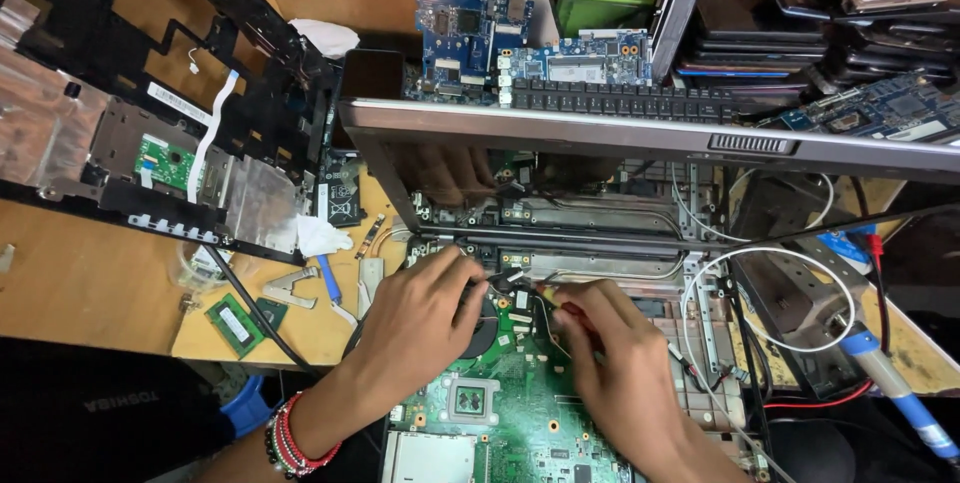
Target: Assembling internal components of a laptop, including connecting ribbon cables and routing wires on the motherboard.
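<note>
Left hand (425, 318) pinching a small black part (507, 279) above the green laptop motherboard (520, 413), near centre. Right hand (615, 358) closed around a red-handled screwdriver (562, 305), tip just beside that part. Loose memory module (233, 325) left, soldering iron (895, 388) right.

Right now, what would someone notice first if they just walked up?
Two hands, left hand and right hand, meet over an opened laptop's green circuit board in the middle; the right hand grips a screwdriver. The laptop's screen stands open behind, and a black laptop cover lies on the left.
</note>
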